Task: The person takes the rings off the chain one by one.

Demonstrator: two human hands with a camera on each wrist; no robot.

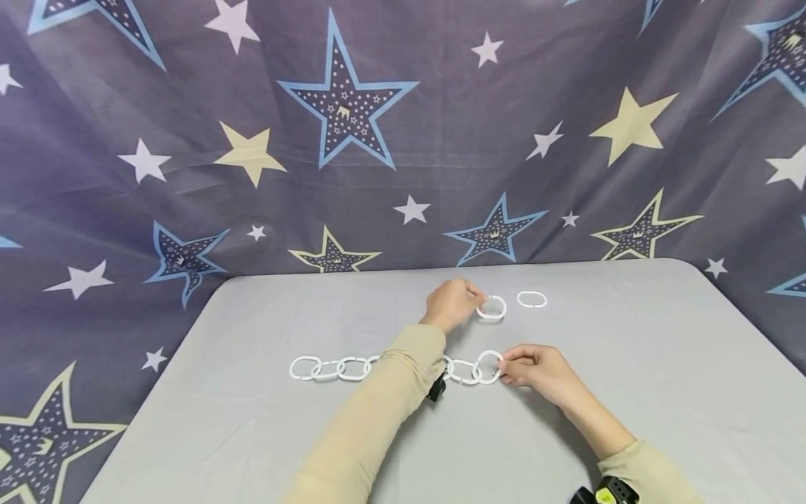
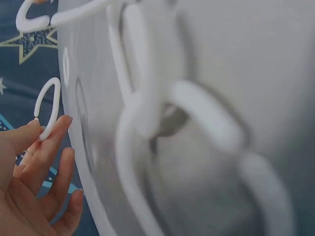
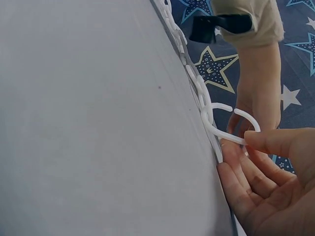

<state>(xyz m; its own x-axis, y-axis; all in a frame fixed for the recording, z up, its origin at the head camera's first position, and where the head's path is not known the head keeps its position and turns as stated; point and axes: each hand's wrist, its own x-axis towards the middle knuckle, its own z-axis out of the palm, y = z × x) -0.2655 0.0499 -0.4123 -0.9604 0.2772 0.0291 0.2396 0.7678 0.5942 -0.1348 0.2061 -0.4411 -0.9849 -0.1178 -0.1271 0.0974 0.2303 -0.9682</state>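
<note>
Toward the back of the table my left hand (image 1: 452,304) pinches a single white plastic chain link (image 1: 492,318) between thumb and fingertips. The left wrist view shows this link standing up from the fingers, its other fingers spread. Nearer to me lies a chain of joined white links (image 1: 355,378), its middle hidden under my left forearm. My right hand (image 1: 538,371) pinches the link at the chain's right end (image 1: 488,382). That end link (image 3: 224,135), in the right wrist view, is raised and has a small gap in its side.
One more loose white link (image 1: 532,306) lies at the back, right of my left hand. A grey cloth covers the table (image 1: 252,434). Behind it hangs a dark curtain (image 1: 434,140) with stars. Dark straps with cameras sit on both wrists.
</note>
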